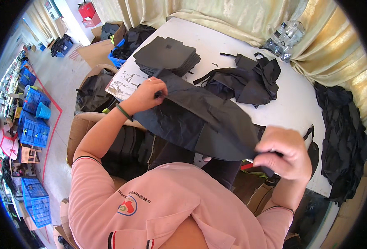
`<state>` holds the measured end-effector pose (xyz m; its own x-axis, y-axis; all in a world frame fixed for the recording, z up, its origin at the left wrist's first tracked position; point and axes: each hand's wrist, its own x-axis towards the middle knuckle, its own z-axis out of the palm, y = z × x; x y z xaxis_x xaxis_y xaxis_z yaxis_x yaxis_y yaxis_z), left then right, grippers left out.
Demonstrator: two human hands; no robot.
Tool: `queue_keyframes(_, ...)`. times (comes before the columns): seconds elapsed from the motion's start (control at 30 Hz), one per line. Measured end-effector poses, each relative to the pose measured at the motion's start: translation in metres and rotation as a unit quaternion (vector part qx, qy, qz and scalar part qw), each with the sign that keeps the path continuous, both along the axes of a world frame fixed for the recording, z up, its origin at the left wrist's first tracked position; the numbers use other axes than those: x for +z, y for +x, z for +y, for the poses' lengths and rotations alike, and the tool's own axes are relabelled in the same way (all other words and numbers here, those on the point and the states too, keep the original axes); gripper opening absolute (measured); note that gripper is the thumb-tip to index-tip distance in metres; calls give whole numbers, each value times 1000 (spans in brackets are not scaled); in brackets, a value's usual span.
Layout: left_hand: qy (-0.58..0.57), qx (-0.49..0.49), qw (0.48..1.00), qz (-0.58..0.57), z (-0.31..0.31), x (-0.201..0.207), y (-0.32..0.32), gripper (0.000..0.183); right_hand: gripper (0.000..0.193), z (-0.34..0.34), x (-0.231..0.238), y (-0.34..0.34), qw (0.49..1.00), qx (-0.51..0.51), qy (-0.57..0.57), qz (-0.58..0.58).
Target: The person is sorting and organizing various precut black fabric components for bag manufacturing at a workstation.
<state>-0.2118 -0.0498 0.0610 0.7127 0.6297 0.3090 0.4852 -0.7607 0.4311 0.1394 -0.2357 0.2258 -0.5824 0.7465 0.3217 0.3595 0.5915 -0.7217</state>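
Both hands pinched shut on a black fabric piece [196, 120]: left hand [147, 95], right hand [285, 151].

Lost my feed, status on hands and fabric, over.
Left hand and right hand each pinch an end of the black fabric piece. Stretched above white table. Nothing between them.

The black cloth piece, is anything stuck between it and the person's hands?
Nothing visible is. The left hand pinches one end of the black cloth piece and the right hand grips the other end, so both touch it directly, stretched above the white table edge.
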Motion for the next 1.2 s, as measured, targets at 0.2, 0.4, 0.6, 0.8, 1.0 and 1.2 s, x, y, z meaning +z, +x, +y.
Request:
queue_keyframes(0.2,-102,-24,994,15,-14,9,-60,20,16,-22,-40,21,970,113,-214,-7)
queue_keyframes(0.4,-283,-14,956,77,-37,36,-98,22,20,-35,-74,51,935,131,-315,95)
queue_keyframes(0.6,-278,49,943,174,-5,5,-112,22,19,-10,-140,67,930,-220,-287,-74)
queue_keyframes(0.8,-224,80,957,168,55,-46,-72,27,18,23,-209,87,892,-369,-102,-241)
queue_keyframes(1.0,-222,112,951,183,75,-64,-44,33,28,27,-203,61,812,-426,-3,-400)
queue_keyframes(1.2,-244,106,949,171,82,-83,-39,31,78,18,-238,12,925,-212,66,-307)
